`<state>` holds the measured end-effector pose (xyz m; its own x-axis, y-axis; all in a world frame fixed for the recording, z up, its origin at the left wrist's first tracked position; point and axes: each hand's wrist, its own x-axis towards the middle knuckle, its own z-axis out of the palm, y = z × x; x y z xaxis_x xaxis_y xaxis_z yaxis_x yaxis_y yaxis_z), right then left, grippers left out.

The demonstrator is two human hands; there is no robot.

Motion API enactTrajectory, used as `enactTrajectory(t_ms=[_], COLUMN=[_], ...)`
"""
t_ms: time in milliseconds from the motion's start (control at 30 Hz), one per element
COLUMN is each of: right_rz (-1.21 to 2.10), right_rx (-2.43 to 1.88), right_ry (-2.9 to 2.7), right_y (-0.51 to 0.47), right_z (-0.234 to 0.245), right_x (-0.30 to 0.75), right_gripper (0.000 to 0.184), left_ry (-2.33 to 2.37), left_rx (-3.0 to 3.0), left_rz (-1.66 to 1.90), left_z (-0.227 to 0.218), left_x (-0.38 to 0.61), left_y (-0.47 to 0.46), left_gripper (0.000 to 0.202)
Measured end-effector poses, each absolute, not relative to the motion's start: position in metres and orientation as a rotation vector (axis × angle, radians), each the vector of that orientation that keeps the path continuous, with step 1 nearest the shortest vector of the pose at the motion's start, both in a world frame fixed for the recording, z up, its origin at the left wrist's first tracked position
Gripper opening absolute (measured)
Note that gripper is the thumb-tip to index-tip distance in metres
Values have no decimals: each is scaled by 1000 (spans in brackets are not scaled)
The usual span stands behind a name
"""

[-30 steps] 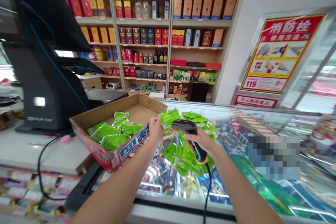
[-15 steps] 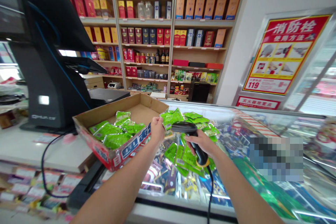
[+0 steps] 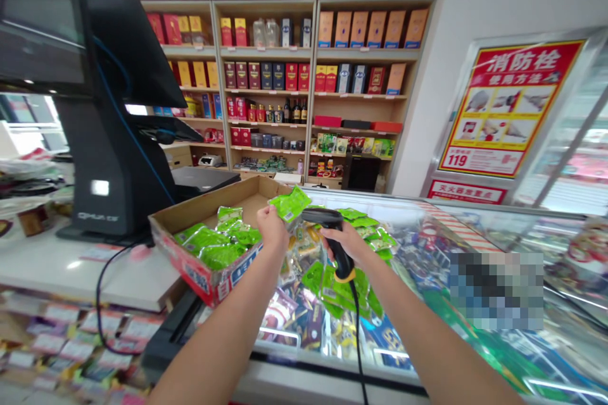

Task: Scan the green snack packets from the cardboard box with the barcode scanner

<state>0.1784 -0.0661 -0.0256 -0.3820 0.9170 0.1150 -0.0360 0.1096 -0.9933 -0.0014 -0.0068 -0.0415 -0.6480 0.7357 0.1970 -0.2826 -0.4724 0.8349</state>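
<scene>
Head view shows me the left grip (image 3: pixel 273 228) pinching a green packet (image 3: pixel 291 202) edgewise, seemingly baring its label (image 3: pixel 289 216) beside the scanner (image 3: pixel 341 255) the right grip (image 3: pixel 350 243) clasps.

The head camera looks forward and down from above and behind the left hand (image 3: pixel 272 229) and right hand (image 3: pixel 349 243), near enough to include both forearms (image 3: pixel 232 329) below the grip, yet wide enough for shelves (image 3: pixel 342 54) well beyond it and a poster (image 3: pixel 512 107) rightward.
</scene>
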Motion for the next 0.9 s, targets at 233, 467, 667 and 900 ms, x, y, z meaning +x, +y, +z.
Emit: enactTrajectory(t_ms=[233, 467, 667, 900], right_rz=[1406, 1385, 1331, 1359], right_rx=[-859, -875, -996, -1019], right_ry=[-1623, -1552, -1400, -1223], right_y=[-60, -68, -62, -57], right_z=[-15, -19, -32, -57], right_x=[144, 156, 196, 218], right_gripper=[30, 29, 27, 19], left_ry=[1327, 1217, 1549, 1828], left_rx=[500, 1316, 2010, 2175], left_rz=[2494, 2390, 1076, 378], left_z=[-18, -13, -44, -70], left_x=[-59, -31, 7, 35], left_y=[-25, -66, -68, -72], left_gripper=[35, 21, 10, 47])
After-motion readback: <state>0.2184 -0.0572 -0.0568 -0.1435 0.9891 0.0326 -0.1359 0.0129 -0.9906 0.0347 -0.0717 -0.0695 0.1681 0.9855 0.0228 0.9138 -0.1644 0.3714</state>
